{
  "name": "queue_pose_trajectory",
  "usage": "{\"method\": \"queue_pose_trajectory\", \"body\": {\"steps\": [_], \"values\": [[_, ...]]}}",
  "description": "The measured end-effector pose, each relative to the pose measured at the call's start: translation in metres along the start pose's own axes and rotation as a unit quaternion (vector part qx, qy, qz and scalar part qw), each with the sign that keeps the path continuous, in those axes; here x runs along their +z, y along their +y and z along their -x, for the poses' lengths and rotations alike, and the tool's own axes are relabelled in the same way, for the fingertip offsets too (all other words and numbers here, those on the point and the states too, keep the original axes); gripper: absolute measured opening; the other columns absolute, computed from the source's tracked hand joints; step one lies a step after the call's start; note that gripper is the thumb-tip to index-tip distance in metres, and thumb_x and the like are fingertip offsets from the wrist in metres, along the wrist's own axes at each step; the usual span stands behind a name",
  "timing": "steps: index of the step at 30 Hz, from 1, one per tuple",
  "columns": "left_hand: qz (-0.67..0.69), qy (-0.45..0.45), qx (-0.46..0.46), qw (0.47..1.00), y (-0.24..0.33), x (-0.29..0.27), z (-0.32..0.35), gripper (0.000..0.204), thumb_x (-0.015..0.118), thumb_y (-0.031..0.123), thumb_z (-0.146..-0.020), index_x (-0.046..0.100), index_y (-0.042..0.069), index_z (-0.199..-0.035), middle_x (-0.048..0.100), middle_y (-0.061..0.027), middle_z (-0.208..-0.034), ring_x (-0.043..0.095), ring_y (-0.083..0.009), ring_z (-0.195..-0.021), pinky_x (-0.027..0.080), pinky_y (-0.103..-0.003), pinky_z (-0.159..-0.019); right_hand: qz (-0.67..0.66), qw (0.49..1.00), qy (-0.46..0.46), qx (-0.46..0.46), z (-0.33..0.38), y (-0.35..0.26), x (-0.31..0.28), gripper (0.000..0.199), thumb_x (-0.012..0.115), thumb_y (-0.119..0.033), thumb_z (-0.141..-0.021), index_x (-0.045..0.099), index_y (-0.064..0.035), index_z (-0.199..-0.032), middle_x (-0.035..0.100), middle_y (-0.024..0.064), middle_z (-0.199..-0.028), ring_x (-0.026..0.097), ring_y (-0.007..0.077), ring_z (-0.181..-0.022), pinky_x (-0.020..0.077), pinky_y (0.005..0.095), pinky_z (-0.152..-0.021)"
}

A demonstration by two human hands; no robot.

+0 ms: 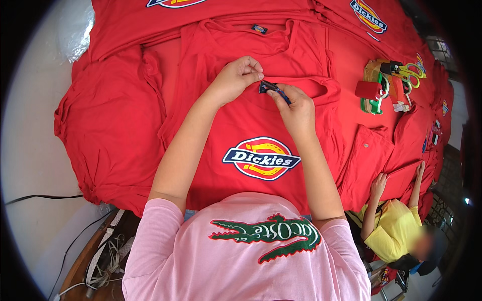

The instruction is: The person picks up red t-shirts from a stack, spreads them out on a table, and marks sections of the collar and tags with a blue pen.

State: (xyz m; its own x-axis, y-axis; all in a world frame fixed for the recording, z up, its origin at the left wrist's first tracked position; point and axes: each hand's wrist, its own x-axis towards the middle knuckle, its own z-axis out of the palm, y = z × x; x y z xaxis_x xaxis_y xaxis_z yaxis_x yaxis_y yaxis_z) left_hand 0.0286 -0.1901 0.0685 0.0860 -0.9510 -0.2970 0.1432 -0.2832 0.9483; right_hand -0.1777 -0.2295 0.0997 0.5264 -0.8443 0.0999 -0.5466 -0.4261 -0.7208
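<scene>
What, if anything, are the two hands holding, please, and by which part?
The right hand holds a slim dark tool, apparently by its middle, near the label. Whether the left hand pinches anything cannot be told.

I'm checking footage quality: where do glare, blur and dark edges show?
Head view: glare whitens the clear plastic at upper left; the co-worker's face is blurred; black vignetting fills the corners. Also head view: left hand, right hand and tank-top emblem look fairly sharp.
</scene>
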Motion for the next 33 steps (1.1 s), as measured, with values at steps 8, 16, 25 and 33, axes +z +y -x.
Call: {"method": "queue_pose_trajectory", "body": {"steps": [8, 16, 25, 33], "values": [[-0.008, -0.005, -0.008, 1.0, 0.0, -0.001, -0.002, 0.008, 0.066, 0.007, -0.099, 0.062, 0.007, -0.106, 0.066, -0.0005, -0.099, 0.061, -0.0081, -0.098, 0.047, -0.023, -0.089, -0.021, 1.0, -0.009, 0.007, -0.001, 0.005, 0.003, 0.024, 0.076, -0.023, -0.091, 0.075, -0.0017, -0.102, 0.073, 0.016, -0.092, 0.07, 0.0332, -0.08, 0.055, 0.0402, -0.069], [-0.028, -0.013, -0.031, 0.999, 0.009, 0.001, -0.002, 0.018, 0.069, 0.012, -0.098, 0.064, 0.006, -0.114, 0.072, -0.0039, -0.101, 0.065, -0.0095, -0.1, 0.048, -0.024, -0.092, -0.115, 0.988, 0.025, 0.097, -0.003, 0.015, 0.003, 0.025, 0.078, -0.021, -0.091, 0.074, 0.0, -0.103, 0.071, 0.0171, -0.087, 0.068, 0.0264, -0.073, 0.0526, 0.0349, -0.068], [-0.002, -0.02, -0.029, 0.999, 0.007, 0.003, -0.005, 0.029, 0.069, 0.013, -0.098, 0.065, 0.005, -0.125, 0.074, -0.0071, -0.107, 0.066, -0.0111, -0.106, 0.048, -0.025, -0.098, -0.085, 0.995, -0.01, 0.042, 0.002, 0.008, -0.007, 0.023, 0.078, -0.021, -0.091, 0.074, -0.0017, -0.103, 0.071, 0.015, -0.087, 0.066, 0.0257, -0.072, 0.0516, 0.0346, -0.067], [0.016, -0.041, -0.034, 0.998, 0.008, -0.001, -0.004, 0.029, 0.067, 0.011, -0.098, 0.065, 0.008, -0.127, 0.074, -0.0078, -0.109, 0.065, -0.0111, -0.107, 0.046, -0.026, -0.101, -0.1, 0.994, -0.008, 0.036, -0.001, 0.013, 0.0, 0.023, 0.079, -0.019, -0.089, 0.074, -0.0015, -0.103, 0.07, 0.0142, -0.086, 0.065, 0.0237, -0.07, 0.0509, 0.0332, -0.065]]}}
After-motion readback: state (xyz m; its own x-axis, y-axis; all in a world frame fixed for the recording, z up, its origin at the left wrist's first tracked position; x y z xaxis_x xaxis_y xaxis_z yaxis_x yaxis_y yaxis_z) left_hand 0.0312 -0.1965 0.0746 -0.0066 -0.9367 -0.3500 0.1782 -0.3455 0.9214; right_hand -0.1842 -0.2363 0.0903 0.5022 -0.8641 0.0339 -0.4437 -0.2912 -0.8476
